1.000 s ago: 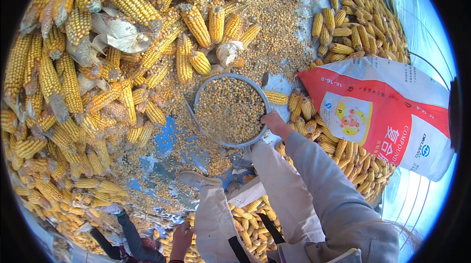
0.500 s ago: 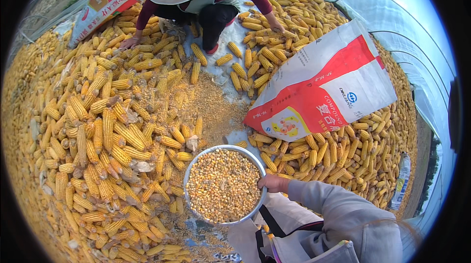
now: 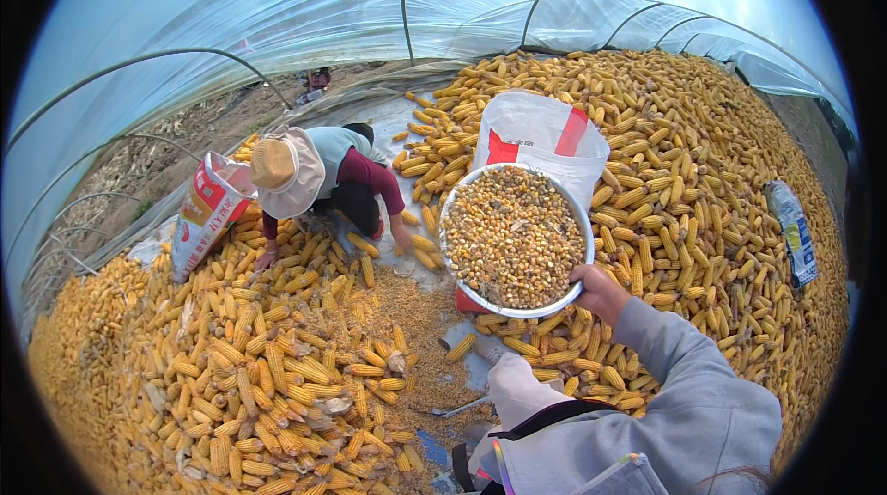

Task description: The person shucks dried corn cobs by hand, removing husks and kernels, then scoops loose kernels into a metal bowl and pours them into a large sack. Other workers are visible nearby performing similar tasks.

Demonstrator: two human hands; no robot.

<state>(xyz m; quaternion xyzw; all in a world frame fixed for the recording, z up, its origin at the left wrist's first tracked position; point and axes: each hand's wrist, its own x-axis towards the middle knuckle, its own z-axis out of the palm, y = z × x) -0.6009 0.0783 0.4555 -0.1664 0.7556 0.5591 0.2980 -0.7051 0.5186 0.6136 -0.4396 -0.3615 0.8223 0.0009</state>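
Observation:
My right hand (image 3: 601, 293) grips the near right rim of a round metal basin (image 3: 523, 313), fingers closed on its edge. Loose corn kernels (image 3: 513, 236) fill the basin, with some darker bits of chaff among them. Just behind it, partly hidden by it, stands a white and red woven sack (image 3: 552, 134); its mouth is turned up, and its inside cannot be made out. My left hand is not in view.
A co-worker (image 3: 346, 171) in a sun hat crouches at the left, hands on the cobs. Corn cobs (image 3: 268, 375) are heaped on both sides, with spilled kernels (image 3: 420, 324) between. Another sack (image 3: 208, 218) leans at the left. Hoops and plastic sheeting (image 3: 305, 5) arch overhead.
The basin has been raised and carried forward and right, in front of the white and red sack. That sack, lying flat before, now shows upright. My view has tilted up.

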